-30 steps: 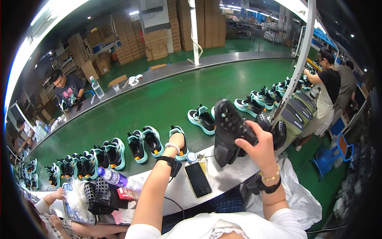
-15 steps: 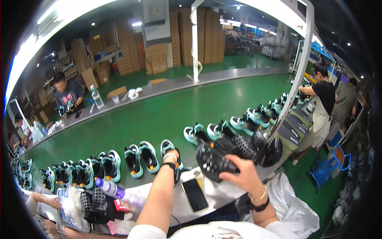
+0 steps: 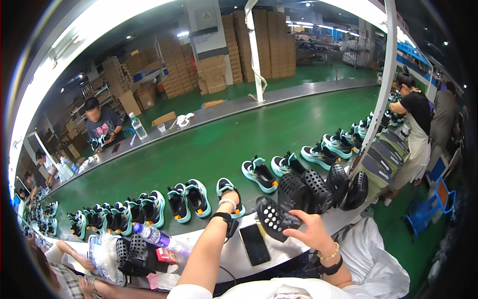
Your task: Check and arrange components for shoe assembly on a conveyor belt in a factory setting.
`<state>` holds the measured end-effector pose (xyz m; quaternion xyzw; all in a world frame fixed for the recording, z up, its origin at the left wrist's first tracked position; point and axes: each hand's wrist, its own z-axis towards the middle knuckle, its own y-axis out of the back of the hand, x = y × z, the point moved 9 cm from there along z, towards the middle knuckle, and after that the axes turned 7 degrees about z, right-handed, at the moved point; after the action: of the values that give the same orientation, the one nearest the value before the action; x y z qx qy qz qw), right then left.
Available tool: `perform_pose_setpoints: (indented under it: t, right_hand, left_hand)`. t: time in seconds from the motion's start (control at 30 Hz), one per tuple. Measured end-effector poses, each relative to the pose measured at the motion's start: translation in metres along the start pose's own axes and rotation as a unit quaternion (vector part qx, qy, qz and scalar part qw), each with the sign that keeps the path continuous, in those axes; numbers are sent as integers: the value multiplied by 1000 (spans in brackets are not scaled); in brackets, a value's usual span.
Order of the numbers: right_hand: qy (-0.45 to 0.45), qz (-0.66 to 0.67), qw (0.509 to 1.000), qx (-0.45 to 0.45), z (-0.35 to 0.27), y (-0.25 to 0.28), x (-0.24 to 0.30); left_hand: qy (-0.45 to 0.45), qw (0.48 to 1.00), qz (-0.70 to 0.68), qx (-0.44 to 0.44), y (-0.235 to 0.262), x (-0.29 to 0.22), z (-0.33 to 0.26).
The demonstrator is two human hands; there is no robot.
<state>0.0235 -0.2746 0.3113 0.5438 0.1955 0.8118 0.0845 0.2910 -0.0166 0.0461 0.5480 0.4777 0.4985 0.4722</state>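
My left hand (image 3: pixel 229 194) reaches into the opening of a black and mint-green sneaker (image 3: pixel 239 210) on the green bench; its fingers are hidden inside. In my right hand (image 3: pixel 312 231) is a black perforated shoe form (image 3: pixel 269 218), gripped at one end between thumb and fingers and tilted above the bench's near edge. Several more black perforated shoe forms (image 3: pixel 316 191) stand just beyond it. A dark phone (image 3: pixel 255 245) lies on the pale near strip, between my forearms.
Rows of matching sneakers (image 3: pixel 195 198) line the bench (image 3: pixel 209 154) on both sides. A purple-capped bottle (image 3: pixel 155 236) and a red box (image 3: pixel 166 255) lie left of my left forearm. A white post (image 3: pixel 381 99) rises at right; co-workers (image 3: pixel 102 124) stand around.
The whole view has shifted, moving the scene rightward. My right hand has turned the shoe form, so its row of pale holes shows more plainly. My left hand stays at the same sneaker.
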Motion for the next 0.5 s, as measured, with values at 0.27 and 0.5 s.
perform_pose_setpoints:
  t: [0.27,0.5]
  right_hand:
    - [-39,-7,998,-47,-5,-1,-21]
    - [8,-48,999,12,40,-67,38]
  left_hand:
    - [-368,922,2,122,19,-19,-68]
    - [-212,961,-134,118,-41,61,-59]
